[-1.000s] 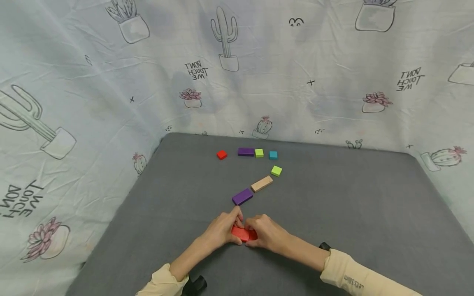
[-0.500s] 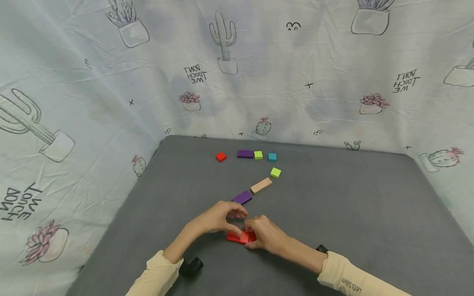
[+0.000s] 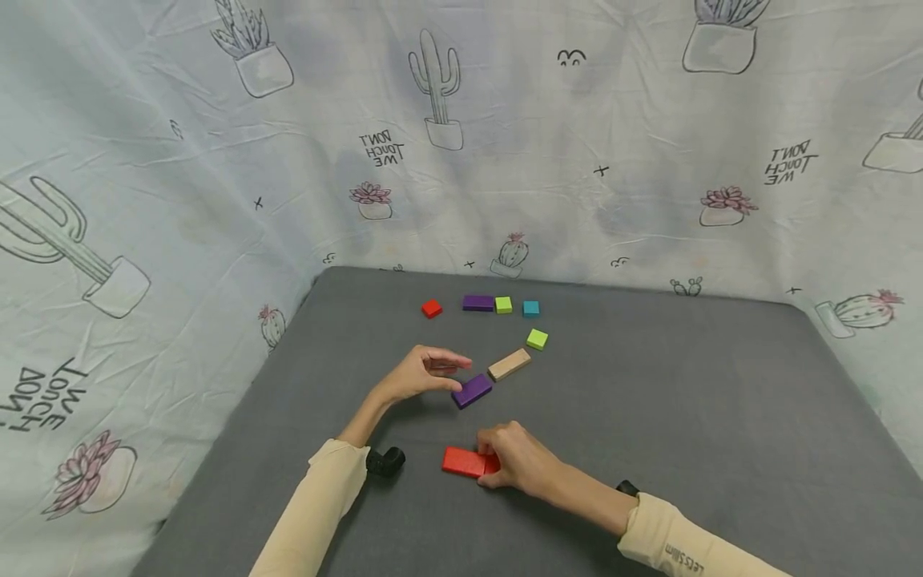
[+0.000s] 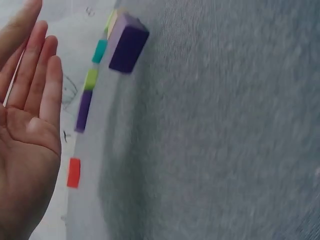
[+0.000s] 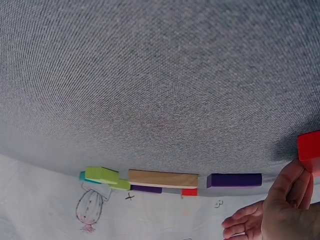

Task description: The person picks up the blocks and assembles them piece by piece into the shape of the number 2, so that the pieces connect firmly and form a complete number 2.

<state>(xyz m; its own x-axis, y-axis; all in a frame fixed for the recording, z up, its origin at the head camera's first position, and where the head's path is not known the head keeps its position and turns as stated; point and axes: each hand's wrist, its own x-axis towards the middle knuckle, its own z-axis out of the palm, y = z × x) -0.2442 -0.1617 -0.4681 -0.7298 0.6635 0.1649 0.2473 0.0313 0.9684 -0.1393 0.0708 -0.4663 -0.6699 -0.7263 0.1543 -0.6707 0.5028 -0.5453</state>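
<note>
Two red blocks lie end to end on the grey cloth in the head view: a longer red block (image 3: 462, 462) and, to its right, a smaller-looking red block (image 3: 492, 464) partly hidden by fingers. My right hand (image 3: 522, 461) pinches that right-hand block between thumb and fingers. In the right wrist view a red block (image 5: 311, 150) shows at the fingertips. Farther forward, my left hand (image 3: 418, 375) reaches over the cloth with fingers extended and thumb apart. Its thumb tip is right at the left end of a purple block (image 3: 472, 391), and nothing is in its grasp.
Just beyond the purple block lies a plain wooden block (image 3: 509, 365), then a lime green block (image 3: 537, 339). Along the back are a red block (image 3: 432, 308), another purple block (image 3: 478, 303), a second green block (image 3: 503, 304) and a teal block (image 3: 530, 308). A printed curtain (image 3: 548, 144) hangs behind.
My left hand has let go of the red blocks and moved forward to the near purple block, opening its fingers. The right hand keeps its hold, and the red blocks are more exposed.
</note>
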